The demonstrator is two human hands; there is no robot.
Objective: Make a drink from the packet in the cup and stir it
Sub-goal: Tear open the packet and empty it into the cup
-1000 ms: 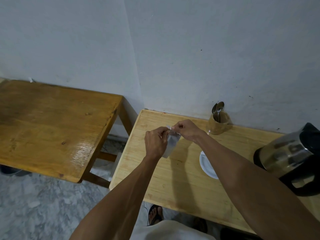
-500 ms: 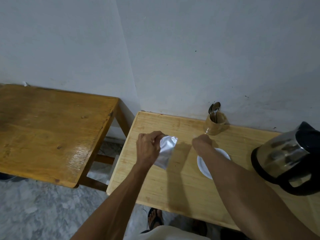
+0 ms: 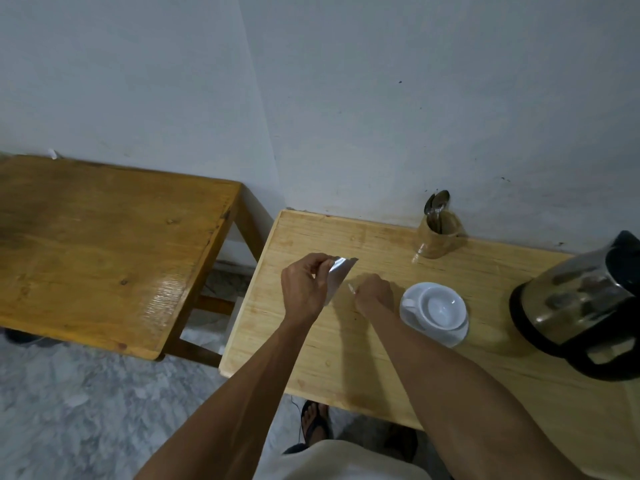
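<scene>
Left fingers (image 3: 313, 268) on unlabelled packet (image 3: 337, 275)

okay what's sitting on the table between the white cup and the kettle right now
Nothing. In the head view, the stretch of light wooden table between the white cup on its saucer and the kettle is bare wood.

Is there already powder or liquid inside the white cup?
No, the white cup on its saucer looks empty, and the left hand holds the packet away from it.
</scene>
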